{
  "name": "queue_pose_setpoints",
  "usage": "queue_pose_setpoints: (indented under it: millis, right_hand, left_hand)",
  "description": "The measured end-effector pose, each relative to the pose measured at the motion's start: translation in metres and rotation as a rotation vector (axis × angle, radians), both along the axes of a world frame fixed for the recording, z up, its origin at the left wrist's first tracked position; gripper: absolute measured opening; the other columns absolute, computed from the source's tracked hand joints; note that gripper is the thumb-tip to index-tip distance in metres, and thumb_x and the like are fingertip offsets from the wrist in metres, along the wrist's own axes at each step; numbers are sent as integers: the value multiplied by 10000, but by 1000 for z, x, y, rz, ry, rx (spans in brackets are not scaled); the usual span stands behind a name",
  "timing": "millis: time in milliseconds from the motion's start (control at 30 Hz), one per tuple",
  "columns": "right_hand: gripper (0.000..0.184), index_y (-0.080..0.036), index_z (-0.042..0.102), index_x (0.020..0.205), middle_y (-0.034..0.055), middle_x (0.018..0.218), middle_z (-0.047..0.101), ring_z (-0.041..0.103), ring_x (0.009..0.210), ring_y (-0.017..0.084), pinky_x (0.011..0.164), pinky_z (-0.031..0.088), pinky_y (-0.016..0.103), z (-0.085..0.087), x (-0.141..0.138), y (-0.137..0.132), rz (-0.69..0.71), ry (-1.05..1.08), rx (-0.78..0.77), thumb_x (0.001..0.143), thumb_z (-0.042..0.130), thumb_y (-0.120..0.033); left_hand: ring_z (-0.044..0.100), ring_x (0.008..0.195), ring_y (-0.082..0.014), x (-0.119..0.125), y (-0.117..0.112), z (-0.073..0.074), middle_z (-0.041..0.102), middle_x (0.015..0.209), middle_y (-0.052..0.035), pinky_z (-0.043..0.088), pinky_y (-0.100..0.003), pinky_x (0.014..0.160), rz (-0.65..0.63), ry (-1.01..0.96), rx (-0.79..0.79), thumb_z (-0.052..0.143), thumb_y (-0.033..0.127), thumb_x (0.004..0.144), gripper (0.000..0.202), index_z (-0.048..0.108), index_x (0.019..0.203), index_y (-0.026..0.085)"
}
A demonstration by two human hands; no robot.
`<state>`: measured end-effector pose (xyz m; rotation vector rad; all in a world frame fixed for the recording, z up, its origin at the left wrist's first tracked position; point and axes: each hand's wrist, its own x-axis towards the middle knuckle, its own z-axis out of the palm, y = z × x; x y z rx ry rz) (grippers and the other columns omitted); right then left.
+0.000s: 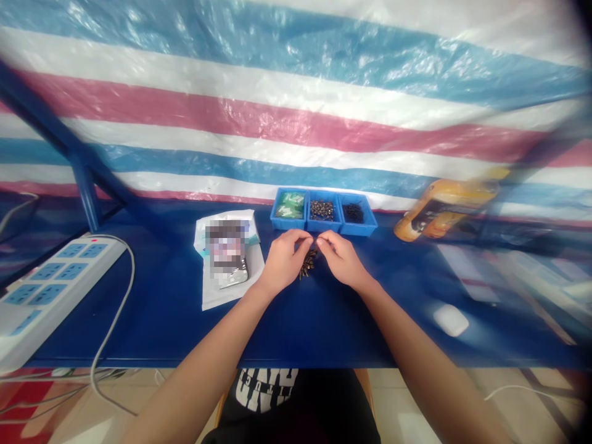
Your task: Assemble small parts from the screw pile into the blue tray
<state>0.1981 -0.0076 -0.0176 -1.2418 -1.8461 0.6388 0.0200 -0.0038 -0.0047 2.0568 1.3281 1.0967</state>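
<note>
My left hand (283,259) and my right hand (341,258) meet at the middle of the blue table (296,320), fingers curled and pinched together over a small pile of dark brown parts (308,263). The fingertips of both hands nearly touch above the pile. What each pinch holds is too small to make out. Just behind the hands stand three joined blue trays (324,213): the left one has green packets, the middle one small dark parts, the right one black parts.
A phone (227,254) lies on white paper left of my hands. A white power strip (41,290) with its cable sits at the far left. An orange bottle (444,213) lies at the right, a white earbud case (451,320) nearer. Striped plastic sheeting hangs behind.
</note>
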Motion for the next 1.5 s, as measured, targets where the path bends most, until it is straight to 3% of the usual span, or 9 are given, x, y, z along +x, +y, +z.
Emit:
queue_pose_setpoints:
  millis: [267,433,533,600,667,733,833,1100,1500]
  right_hand:
    - [317,-197,572,743,-2,752,616,573,736,151,723,441,278,2,-4,2,-18,270,-167,938,518,-442]
    - [339,-192,545,656,-15,613,551,506,575,120,592,410,264,-4,0,11,-172,460,-258,892,560,-433]
    - [236,-210,571,839,-41,626,554,489,520,110,525,386,251,-7,4,15,-315,613,-197,864,600,-443]
    - [360,-246,528,1069,-61,669,577,494,506,113,506,390,248,-8,6,16,-428,677,-167,822,664,-470]
    - [488,-260,493,1159,-64,668,584,497,500,124,495,397,256,-9,8,16,-474,621,-208,788,700,-500]
    - [382,-237,574,1059,-41,650,588,533,537,146,531,429,281,-10,10,15,-420,452,-242,794,691,-486]
    - [160,-225,668,890,12,736,658,615,674,184,694,490,340,-10,13,14,-321,131,-118,852,613,-370]
    - [233,-243,748,1037,82,1022,673,624,950,230,893,487,378,-15,25,12,-102,-355,12,869,586,-238]
    - [155,-228,715,962,55,966,722,618,911,229,868,473,388,-12,18,11,-121,-342,54,912,569,-248]
  left_hand:
    - [662,965,-166,0,0,-2,714,1085,-9,497,-287,868,-48,-18,12,506,314,976,198,672,1052,239]
    - [660,979,-178,-1,1,-5,703,1140,-26,499,-320,912,10,14,13,485,311,982,237,650,1135,236]
    - [661,961,-184,-1,1,-6,702,1103,-26,499,-334,924,6,65,31,503,280,963,199,666,1070,239]
    - [658,987,-196,-1,1,-6,700,1096,-30,499,-345,935,-1,96,34,497,279,962,200,668,1060,242]
    - [649,1022,-213,-1,0,-7,698,1098,-36,499,-363,943,8,139,37,496,280,960,203,670,1061,247]
    - [638,1037,-228,-2,1,-9,695,1102,-38,497,-383,951,34,190,45,510,271,949,199,676,1057,251]
    - [631,1033,-241,-3,3,-14,690,1104,-41,493,-406,970,73,254,43,534,248,928,195,697,1035,259]
    - [623,1019,-250,-3,2,-20,672,1129,-54,486,-431,984,52,302,-32,564,301,913,201,724,1026,255]
    - [603,1032,-253,-1,0,-16,669,1135,-52,470,-429,992,49,281,-2,569,329,916,203,705,1041,245]
